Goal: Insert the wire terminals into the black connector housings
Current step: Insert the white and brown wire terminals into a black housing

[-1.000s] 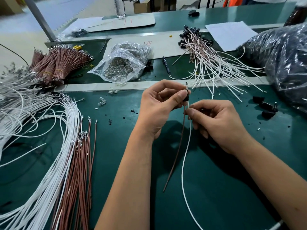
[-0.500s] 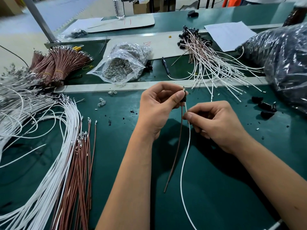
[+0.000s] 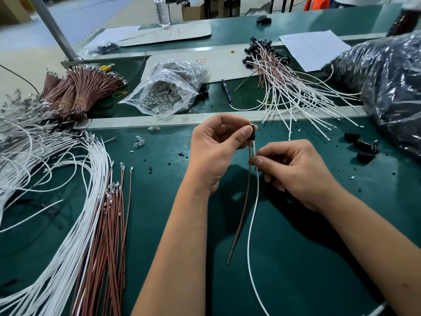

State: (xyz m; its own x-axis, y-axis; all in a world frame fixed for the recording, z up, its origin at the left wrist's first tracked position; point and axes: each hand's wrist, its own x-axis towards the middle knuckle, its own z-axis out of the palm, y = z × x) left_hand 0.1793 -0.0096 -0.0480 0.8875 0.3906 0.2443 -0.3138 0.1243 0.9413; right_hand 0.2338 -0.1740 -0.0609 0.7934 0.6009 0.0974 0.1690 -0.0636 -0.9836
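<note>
Housing: the black connector housing (image 3: 251, 135) sits at centre frame, raised off the counter, pinched in your left hand (image 3: 216, 151) between thumb and fingertips. A bit of metal shows at its top end.
Wires in hand: the brown wire (image 3: 241, 213) and the white wire (image 3: 251, 224) both run down from the housing's lower end toward 6 o'clock. The brown one ends free above the mat; the white one trails off the bottom edge.
Left grip: narrow, closed on the housing.
Right grip: your right hand (image 3: 296, 172) pinches the white wire just below the housing, thumb and forefinger tight, other fingers curled.
Step, as I read it: seating the white terminal; whether it has latched, cannot tell.
Risk: pinching that close and pushing off-axis could kink the wire or bend the terminal, so it stops short of locking.
Risk: a loose left pinch lets the housing twist, and the brown wire beside it may back out.
Risk: the long white tail could catch on your forearm and tug the terminal.
Counter: green mat (image 3: 319, 258), flecked with black and white scraps.
9 o'clock: loose white wires (image 3: 68, 201) and loose brown wires (image 3: 111, 236).
10 o'clock: bundled brown wires (image 3: 79, 92).
12 o'clock: clear bag of small parts (image 3: 164, 92), pen (image 3: 226, 91).
1 o'clock: finished assemblies (image 3: 284, 83).
3 o'clock: spare housings (image 3: 362, 145), dark plastic bag (image 3: 391, 87).
Room: second counter behind, water bottle (image 3: 162, 10), paper sheets (image 3: 312, 49).
</note>
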